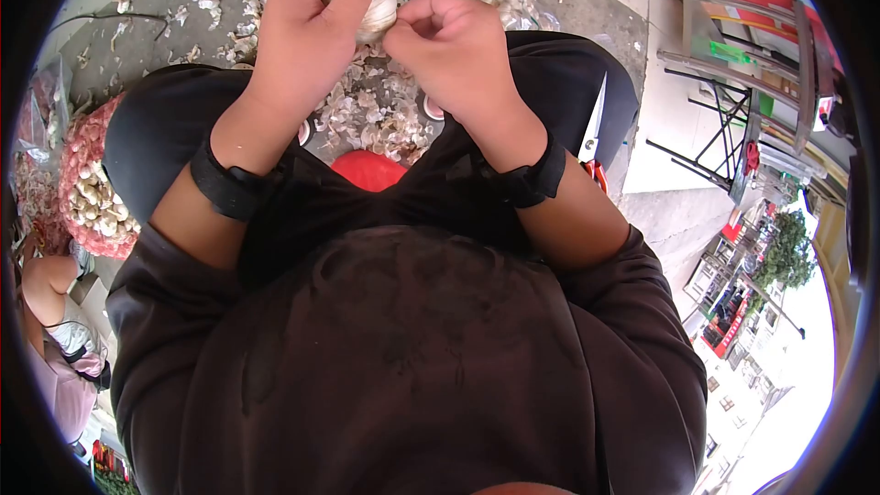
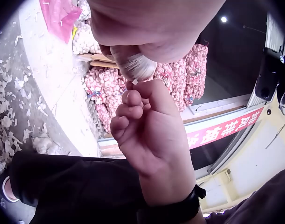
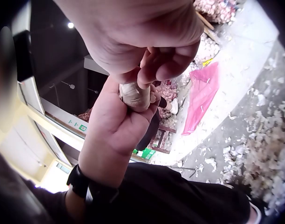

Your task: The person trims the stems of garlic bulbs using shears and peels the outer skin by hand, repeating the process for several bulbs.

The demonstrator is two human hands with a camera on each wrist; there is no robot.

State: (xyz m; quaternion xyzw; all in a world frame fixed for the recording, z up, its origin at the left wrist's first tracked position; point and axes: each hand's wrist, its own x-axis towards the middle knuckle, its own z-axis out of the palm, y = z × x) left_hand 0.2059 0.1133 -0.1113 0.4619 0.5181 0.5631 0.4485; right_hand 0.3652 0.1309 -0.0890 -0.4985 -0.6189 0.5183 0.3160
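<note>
A whitish garlic bulb (image 1: 378,18) is held up over the ground in front of the knees. My left hand (image 1: 310,41) grips it, thumb on the near side and fingers curled round it. From the other side my right hand (image 1: 463,55) pinches at the bulb's edge with thumb and index finger. In the left wrist view the right hand (image 2: 149,123) has its other fingers curled in, its fingertips at the bulb's (image 2: 138,67) lower end. The right wrist view shows the bulb (image 3: 135,97) between both hands, partly covered by fingers.
Peeled garlic skins (image 1: 371,110) litter the grey ground between and beyond the feet. At the left stands a red mesh sack (image 1: 78,151) of garlic. Scissors (image 1: 596,119) lie by the right thigh. Something red (image 1: 367,170) shows between the legs. Another person's leg (image 1: 48,284) is at far left.
</note>
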